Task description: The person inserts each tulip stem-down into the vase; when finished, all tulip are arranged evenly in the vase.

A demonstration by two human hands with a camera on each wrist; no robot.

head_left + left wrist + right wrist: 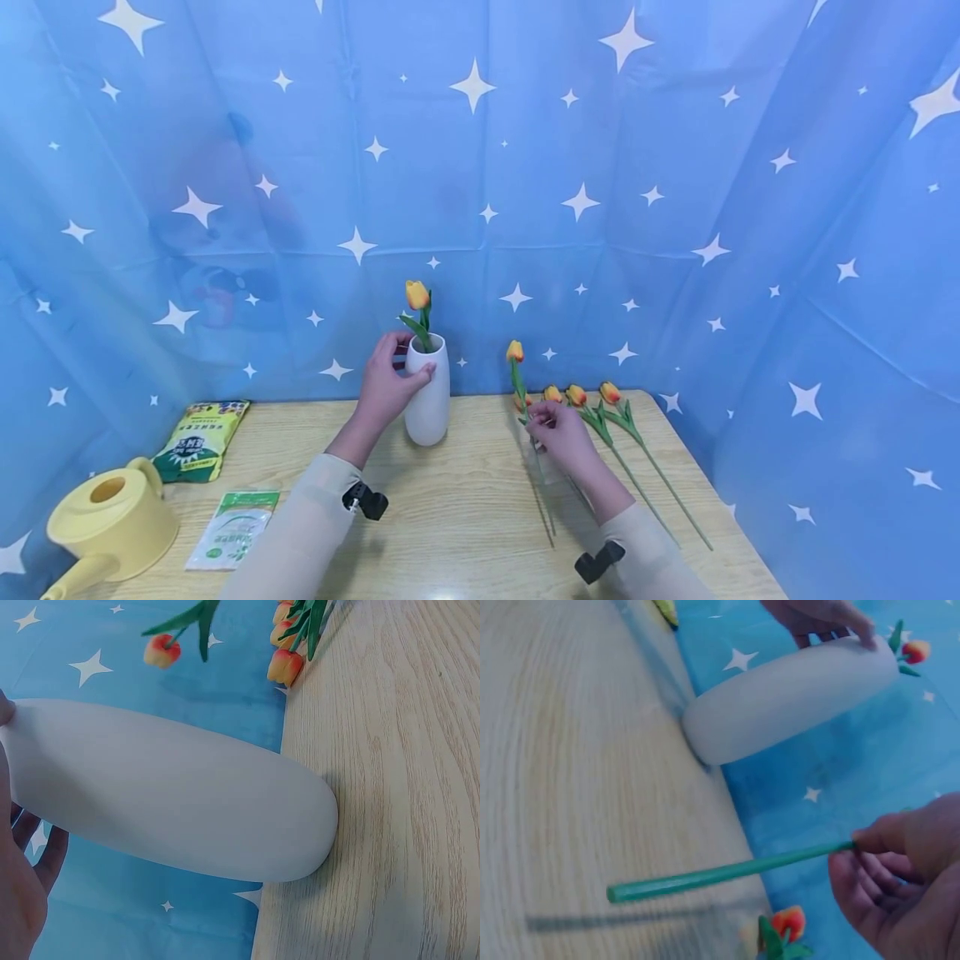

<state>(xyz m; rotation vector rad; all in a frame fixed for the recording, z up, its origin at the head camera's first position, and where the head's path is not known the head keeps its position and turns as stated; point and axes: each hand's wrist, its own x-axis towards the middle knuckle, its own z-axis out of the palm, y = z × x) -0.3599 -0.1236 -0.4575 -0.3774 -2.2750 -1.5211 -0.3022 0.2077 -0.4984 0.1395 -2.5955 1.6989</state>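
Note:
A white vase [429, 408] stands upright at the back of the table, with one yellow-orange tulip [417, 295] in its mouth. My left hand [384, 383] grips the vase near the rim, thumb on the front and fingers round the far side. To the right, my right hand [568, 440] pinches the green stem of another tulip [514, 352], whose bloom points up. In the right wrist view, the cut end of that stem [690, 880] hangs above the wood, casting a shadow. Several more tulips [611, 392] lie on the table beside and behind the right hand.
On the left of the wooden table [450, 517] are a yellow watering can [112, 525], a yellow-green bag [201, 442] and a flat white-green packet [234, 530]. A blue curtain [450, 183] with white stars hangs behind the table and along the sides.

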